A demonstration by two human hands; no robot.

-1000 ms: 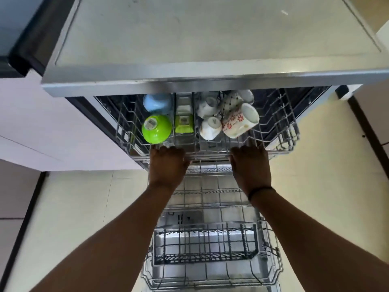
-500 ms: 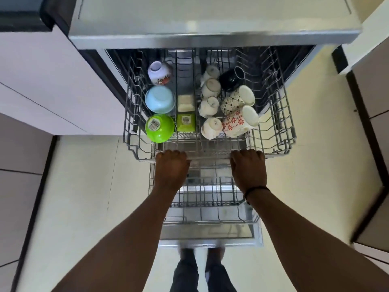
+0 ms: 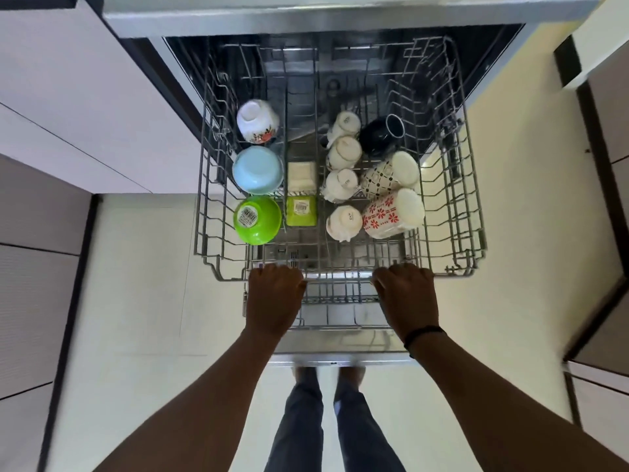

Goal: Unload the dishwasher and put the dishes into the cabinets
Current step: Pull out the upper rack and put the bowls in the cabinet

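My left hand is curled shut over the near front rail of the upper rack, which stands out from the dishwasher above the lower rack. In the rack's left column, upside down, sit a green bowl nearest, a pale blue bowl and a white flowered bowl farthest; small white cups and patterned mugs fill the middle right. My right hand, a dark band at its wrist, grips the same rail.
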